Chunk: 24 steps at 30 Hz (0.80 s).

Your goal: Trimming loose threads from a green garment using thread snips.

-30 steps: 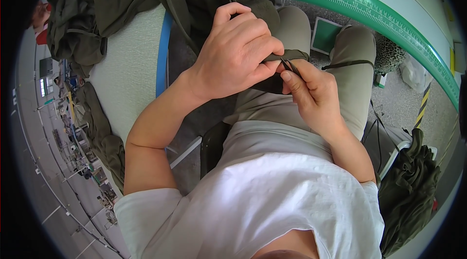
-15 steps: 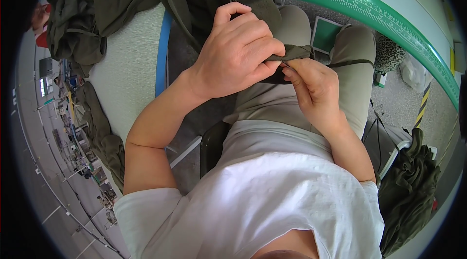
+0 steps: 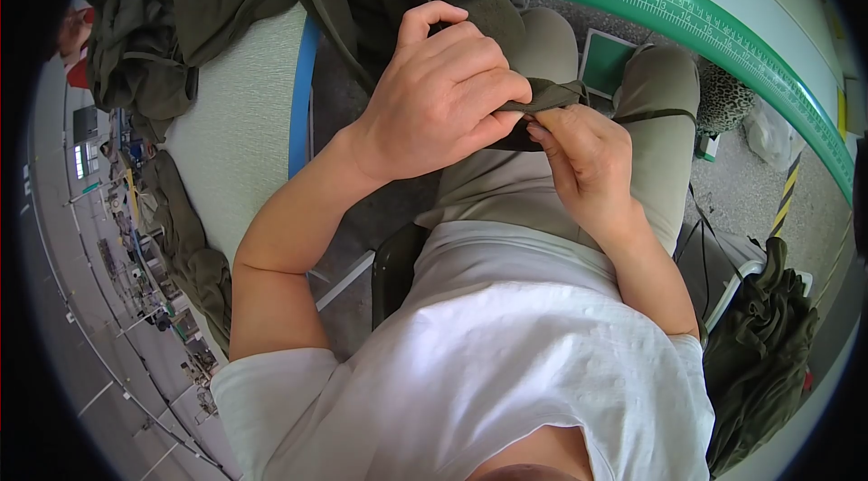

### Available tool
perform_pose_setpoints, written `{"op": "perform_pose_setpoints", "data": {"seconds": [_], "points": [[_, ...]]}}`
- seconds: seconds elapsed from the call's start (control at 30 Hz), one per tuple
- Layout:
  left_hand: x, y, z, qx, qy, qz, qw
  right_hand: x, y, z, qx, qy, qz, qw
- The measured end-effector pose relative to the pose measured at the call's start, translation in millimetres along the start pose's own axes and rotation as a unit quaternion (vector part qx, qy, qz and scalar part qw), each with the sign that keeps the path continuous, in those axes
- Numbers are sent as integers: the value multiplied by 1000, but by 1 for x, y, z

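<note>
Farthest left of my fingers, one rumpled heap of dark olive cloth [image 3: 145,20] is lying over one pale, textured, blue-edged worktop [image 3: 253,115], probably parked there so that my lap is staying free. Next, my left fingers [image 3: 503,89] are clamping one narrow, folded olive fabric band [image 3: 553,97], likely to be steadying it. That band is stretching between my two hands, over my two beige-trousered legs [image 3: 655,160]. My right fingers [image 3: 562,127] are bunching at its lower edge, thumb and index close; what they are gripping is hidden, so I cannot tell. Beyond and right, one green curved strip with white ruler marks [image 3: 655,2] is running; lower right, one crumpled olive cloth pile [image 3: 759,359] is resting, apparently within reach.
</note>
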<state>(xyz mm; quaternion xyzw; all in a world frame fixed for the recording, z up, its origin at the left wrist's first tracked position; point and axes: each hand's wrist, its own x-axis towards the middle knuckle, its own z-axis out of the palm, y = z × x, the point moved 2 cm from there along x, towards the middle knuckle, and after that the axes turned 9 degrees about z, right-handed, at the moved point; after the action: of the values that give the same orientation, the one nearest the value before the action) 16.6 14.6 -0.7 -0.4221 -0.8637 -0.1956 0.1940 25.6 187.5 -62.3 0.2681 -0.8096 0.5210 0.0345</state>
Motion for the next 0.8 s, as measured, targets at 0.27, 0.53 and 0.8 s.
{"op": "perform_pose_setpoints", "data": {"seconds": [0.27, 0.53, 0.8], "points": [[1, -2, 0, -13, -4, -19, 1000, -1, -11, 3, 226, -65, 192, 953], [-1, -4, 1, -10, -16, -44, 999, -1, -10, 6, 449, -140, 356, 807], [-1, -5, 3, -10, -19, -50, 998, 0, -8, 7, 461, -140, 367, 796]]}}
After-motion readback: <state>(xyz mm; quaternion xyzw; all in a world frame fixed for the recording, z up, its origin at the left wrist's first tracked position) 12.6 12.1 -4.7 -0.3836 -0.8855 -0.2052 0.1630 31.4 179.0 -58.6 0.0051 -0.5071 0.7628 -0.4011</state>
